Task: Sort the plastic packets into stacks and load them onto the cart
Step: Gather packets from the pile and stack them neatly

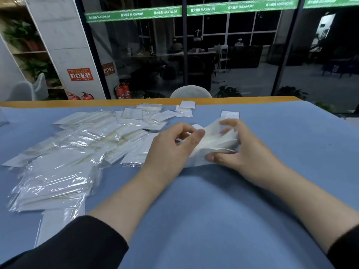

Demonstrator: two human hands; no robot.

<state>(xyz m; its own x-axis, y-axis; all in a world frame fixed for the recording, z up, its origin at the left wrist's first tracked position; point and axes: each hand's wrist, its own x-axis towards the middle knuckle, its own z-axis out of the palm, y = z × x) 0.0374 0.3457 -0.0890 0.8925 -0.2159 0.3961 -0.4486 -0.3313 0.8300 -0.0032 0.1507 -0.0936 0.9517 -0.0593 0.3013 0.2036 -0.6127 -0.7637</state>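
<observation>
White packets (211, 144) gripped between left hand (171, 150) and right hand (239, 150) (fingers curled), above blue table (213, 200).

Both forearms reach forward from black sleeves, bare from mid-forearm, wrists converging near centre. Left hand (171, 146): back of hand up, fingers curled inward, thumb tip pressed against the bunch of white packets (211, 144). Right hand (239, 146): fingers arched over the far side of the same bunch, thumb clamped under its near edge. Hands close together, not touching each other.
</observation>
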